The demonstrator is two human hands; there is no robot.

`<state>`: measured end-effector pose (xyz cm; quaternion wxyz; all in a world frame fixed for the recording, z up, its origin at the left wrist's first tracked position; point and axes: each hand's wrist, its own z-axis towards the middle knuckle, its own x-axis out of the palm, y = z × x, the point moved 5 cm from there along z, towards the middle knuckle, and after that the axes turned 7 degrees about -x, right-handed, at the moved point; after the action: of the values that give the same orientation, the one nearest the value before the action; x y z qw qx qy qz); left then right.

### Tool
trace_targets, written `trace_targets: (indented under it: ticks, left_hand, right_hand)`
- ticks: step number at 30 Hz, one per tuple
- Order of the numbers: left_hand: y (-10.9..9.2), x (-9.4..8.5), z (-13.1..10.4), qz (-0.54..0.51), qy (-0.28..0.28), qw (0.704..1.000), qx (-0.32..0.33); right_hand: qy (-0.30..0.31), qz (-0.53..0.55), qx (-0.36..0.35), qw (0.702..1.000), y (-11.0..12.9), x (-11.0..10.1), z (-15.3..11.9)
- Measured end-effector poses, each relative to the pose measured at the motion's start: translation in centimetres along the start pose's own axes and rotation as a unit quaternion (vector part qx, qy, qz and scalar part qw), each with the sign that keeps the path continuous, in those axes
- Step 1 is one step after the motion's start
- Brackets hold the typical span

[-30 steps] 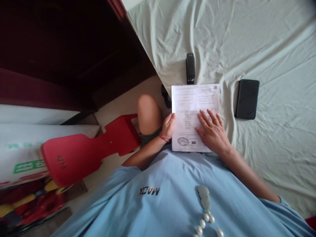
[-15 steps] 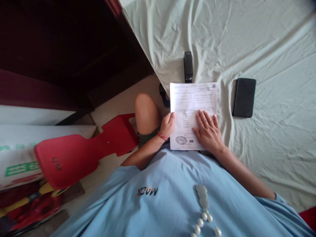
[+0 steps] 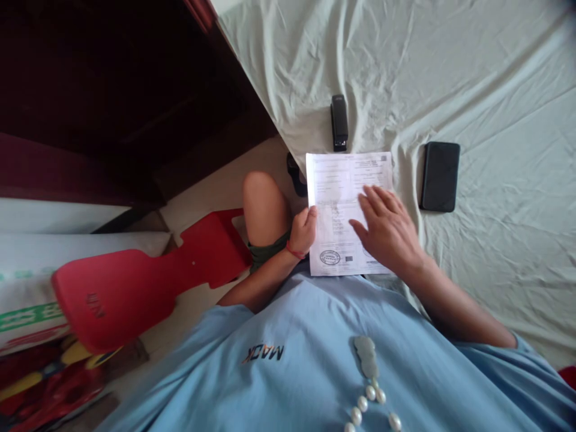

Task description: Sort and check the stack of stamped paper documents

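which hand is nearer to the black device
Right. The right hand is over the right part of the paper, left of the black device; the left hand grips the paper's left edge, farther away.

Stapler beyond papers — phone right

My left hand is closed in a pinch, thumb laid on top and fingers curled underneath, mostly out of sight. Behind it, my bare left forearm slants down and outward toward the elbow, the wrist nearly straight. My right hand is spread palm down, its back facing me, fingers stretched forward and a little leftward, close together, thumb standing apart. My bare right forearm reaches in from the lower right, elbow out to the side.
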<state>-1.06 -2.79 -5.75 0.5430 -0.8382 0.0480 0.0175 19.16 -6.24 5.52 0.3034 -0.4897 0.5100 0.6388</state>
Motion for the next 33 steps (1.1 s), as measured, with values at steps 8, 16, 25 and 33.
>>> trace_targets:
  ticks: [8,16,25,33]
  left_hand:
    - [0.0,-0.3,-0.1,-0.011,0.007,1.0,-0.006]
    - [0.6,-0.3,-0.2,0.016,0.013,1.0,0.006]
    - [0.4,-0.4,-0.2,0.047,0.009,0.998,0.03]
    - [0.8,-0.1,0.0,0.002,0.034,0.999,0.012]
  right_hand:
    - [0.101,0.047,-0.168,0.979,2.5,6.7,6.3]
    - [0.013,-0.021,0.037,0.999,-6.7,4.9,5.9]
    - [-0.025,-0.039,0.088,0.995,-7.7,4.0,3.9]
    - [-0.009,-0.033,0.088,0.996,-7.8,3.6,4.3]
